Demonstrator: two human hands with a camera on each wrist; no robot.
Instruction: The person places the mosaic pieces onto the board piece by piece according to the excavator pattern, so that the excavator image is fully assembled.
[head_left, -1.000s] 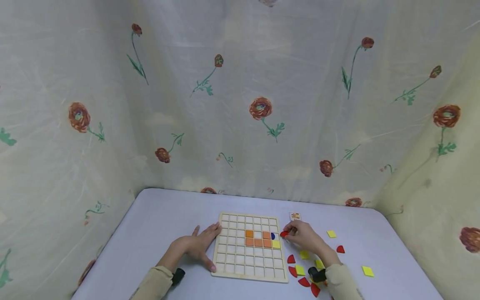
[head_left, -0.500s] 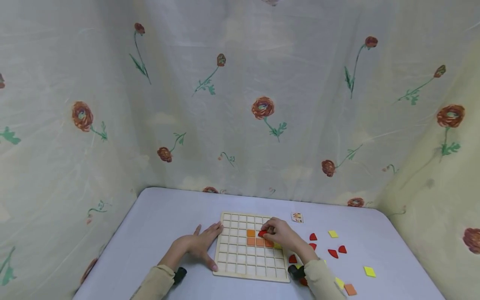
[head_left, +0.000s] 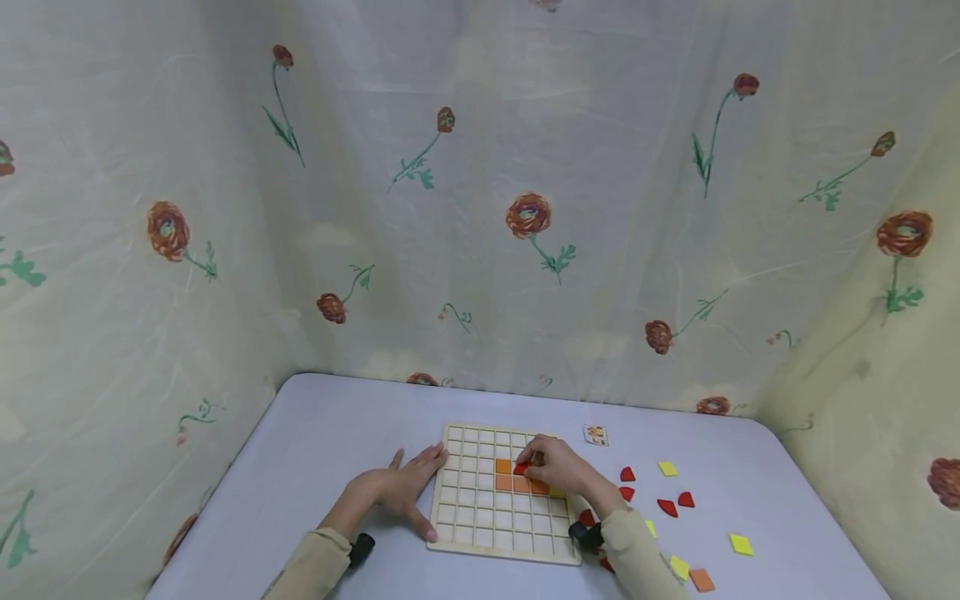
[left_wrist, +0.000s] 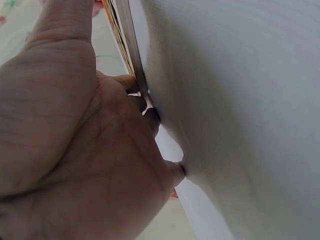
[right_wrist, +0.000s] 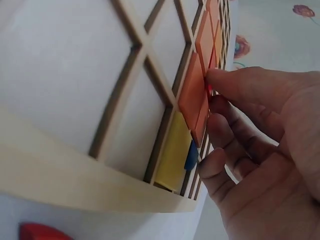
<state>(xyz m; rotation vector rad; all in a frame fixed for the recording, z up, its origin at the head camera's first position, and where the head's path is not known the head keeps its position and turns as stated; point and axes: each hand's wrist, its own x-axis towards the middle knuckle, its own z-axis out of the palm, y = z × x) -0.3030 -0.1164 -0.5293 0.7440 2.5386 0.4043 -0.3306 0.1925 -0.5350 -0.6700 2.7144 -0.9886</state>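
A wooden grid board (head_left: pixel 495 555) lies on the table, with orange tiles (head_left: pixel 503 482) set in its cells. My left hand (head_left: pixel 401 492) spreads its fingers along the board's left side, fingertips and thumb against the edge; the left wrist view shows this palm (left_wrist: pixel 95 140) close up. Over the board's right half, my right hand (head_left: pixel 561 467) pinches a red quarter-circle piece (head_left: pixel 521 469) at a cell above the orange row. In the right wrist view the fingers mostly cover that piece; a yellow tile (right_wrist: pixel 174 152) and a blue piece (right_wrist: pixel 191 156) sit in nearby cells.
Right of the board lie loose red quarter-circle pieces (head_left: pixel 667 508), yellow tiles (head_left: pixel 741 544) and an orange tile (head_left: pixel 702 580). A small picture card (head_left: pixel 596 435) lies beyond the board's far right corner. A flowered curtain (head_left: pixel 480 350) hangs behind the table.
My right hand has carried the red piece left from beside the board to a cell on it, with only a slight shift lately. The left hand stays at the board's edge.
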